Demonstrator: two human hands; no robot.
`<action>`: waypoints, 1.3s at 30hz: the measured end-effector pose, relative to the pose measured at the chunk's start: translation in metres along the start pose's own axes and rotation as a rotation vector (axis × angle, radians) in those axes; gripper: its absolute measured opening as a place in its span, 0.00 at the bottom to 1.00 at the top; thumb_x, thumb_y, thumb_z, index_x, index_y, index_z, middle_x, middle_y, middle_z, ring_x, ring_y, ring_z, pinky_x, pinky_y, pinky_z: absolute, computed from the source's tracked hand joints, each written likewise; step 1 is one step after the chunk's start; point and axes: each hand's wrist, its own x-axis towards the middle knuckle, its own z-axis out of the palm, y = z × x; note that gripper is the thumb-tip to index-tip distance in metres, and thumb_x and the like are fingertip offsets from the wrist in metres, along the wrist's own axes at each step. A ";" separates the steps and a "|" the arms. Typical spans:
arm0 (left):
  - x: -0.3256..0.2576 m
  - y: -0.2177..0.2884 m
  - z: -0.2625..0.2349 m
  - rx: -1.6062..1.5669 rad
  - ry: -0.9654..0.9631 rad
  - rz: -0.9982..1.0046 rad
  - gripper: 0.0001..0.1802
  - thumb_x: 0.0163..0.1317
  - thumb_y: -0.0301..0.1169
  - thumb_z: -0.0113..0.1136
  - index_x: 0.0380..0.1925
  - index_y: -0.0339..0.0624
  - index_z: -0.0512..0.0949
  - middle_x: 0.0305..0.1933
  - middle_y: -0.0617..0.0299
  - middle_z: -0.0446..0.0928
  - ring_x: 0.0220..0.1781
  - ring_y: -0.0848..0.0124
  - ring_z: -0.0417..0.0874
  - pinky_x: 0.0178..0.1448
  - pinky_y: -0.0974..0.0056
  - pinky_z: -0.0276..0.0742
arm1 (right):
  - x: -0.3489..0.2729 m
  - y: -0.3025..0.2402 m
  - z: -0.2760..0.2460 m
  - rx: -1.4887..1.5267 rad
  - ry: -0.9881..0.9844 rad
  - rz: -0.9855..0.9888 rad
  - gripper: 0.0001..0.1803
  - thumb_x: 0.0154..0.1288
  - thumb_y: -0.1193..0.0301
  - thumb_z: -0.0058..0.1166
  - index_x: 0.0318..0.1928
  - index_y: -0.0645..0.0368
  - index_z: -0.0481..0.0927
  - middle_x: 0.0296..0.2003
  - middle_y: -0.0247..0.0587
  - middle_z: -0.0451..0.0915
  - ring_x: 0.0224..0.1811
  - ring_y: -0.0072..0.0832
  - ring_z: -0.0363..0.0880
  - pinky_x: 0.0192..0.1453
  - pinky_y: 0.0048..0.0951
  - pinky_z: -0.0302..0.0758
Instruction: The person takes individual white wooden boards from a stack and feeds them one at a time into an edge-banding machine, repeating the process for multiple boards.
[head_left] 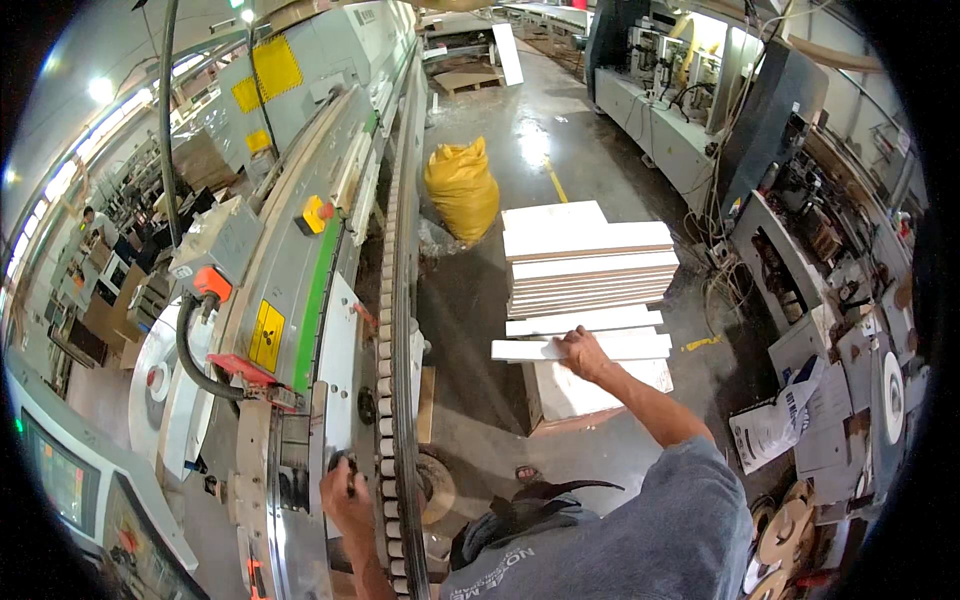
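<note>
On the right, my right hand grips a narrow white board from above, its fingers closed over the near edge. The board lies crosswise over the near end of a pile, just in front of another white strip. Behind these rises a stack of white panels with brown edges. On the left, my left hand is at the infeed side of a long machine, beside its roller track. Its fingers are curled round a small dark thing that I cannot make out.
The roller track runs away from me along the machine. A full yellow sack stands on the floor behind the stack. A white bag, loose cables and rolls of edging lie on the right. A control screen is at left.
</note>
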 end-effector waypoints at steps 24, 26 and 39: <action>-0.194 -0.045 -0.198 0.516 0.194 -0.280 0.26 0.48 0.23 0.72 0.51 0.43 0.83 0.51 0.48 0.81 0.48 0.50 0.80 0.54 0.52 0.73 | 0.025 -0.507 -0.075 1.371 -0.491 -0.517 0.22 0.66 0.72 0.58 0.59 0.63 0.77 0.51 0.51 0.80 0.47 0.36 0.82 0.50 0.36 0.82; -0.198 -0.057 -0.205 0.538 0.221 -0.255 0.25 0.48 0.27 0.73 0.51 0.45 0.83 0.50 0.49 0.82 0.48 0.52 0.81 0.53 0.53 0.73 | 0.029 -0.523 -0.040 1.388 -0.507 -0.477 0.25 0.66 0.71 0.59 0.61 0.67 0.74 0.46 0.48 0.82 0.43 0.27 0.82 0.45 0.27 0.79; -0.204 -0.115 -0.200 0.649 0.443 -0.246 0.19 0.47 0.25 0.74 0.42 0.49 0.85 0.44 0.55 0.78 0.47 0.50 0.76 0.51 0.47 0.73 | 0.045 -0.612 0.019 1.275 -0.572 -0.275 0.37 0.67 0.64 0.60 0.69 0.71 0.63 0.50 0.54 0.81 0.50 0.34 0.81 0.53 0.33 0.78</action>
